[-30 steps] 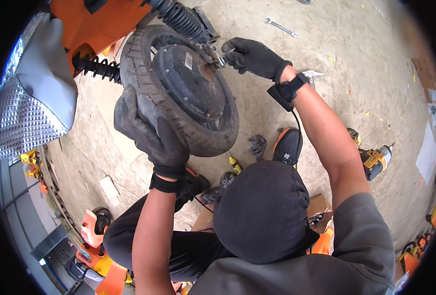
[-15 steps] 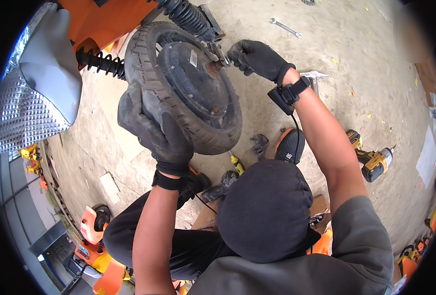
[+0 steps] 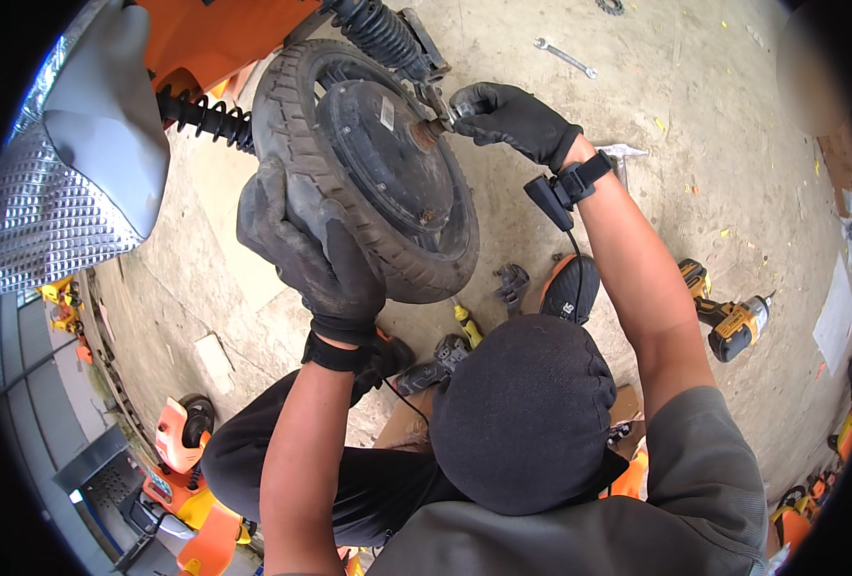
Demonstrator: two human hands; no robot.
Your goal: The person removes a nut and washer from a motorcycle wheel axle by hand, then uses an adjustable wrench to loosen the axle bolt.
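A wheel with a worn black tyre point(image 3: 296, 115) and a round dark hub point(image 3: 373, 144) hangs tilted below an orange vehicle body point(image 3: 210, 38). My gloved left hand point(image 3: 316, 254) is closed against the tyre's near left side, gripping its tread. At the rusty axle end, beside the foot of a coil shock absorber point(image 3: 378, 38), my gloved right hand point(image 3: 512, 120) pinches with thumb and fingers. Something small and metallic shows at those fingertips, but the fingers hide most of it. Another coil spring point(image 3: 205, 120) stands on the wheel's left.
An open-end wrench point(image 3: 565, 58) and a hammer point(image 3: 623, 161) lie on the concrete floor. To the right is a yellow-black power drill point(image 3: 729, 317). A yellow-handled screwdriver point(image 3: 466, 324) and a dark power tool point(image 3: 436, 365) lie by my feet. A silver quilted sheet point(image 3: 61, 211) hangs at left.
My right hand's fingers have closed in on the axle end, where they were slightly apart from it. The left hand keeps its hold on the tyre. The whole view has shifted slightly.
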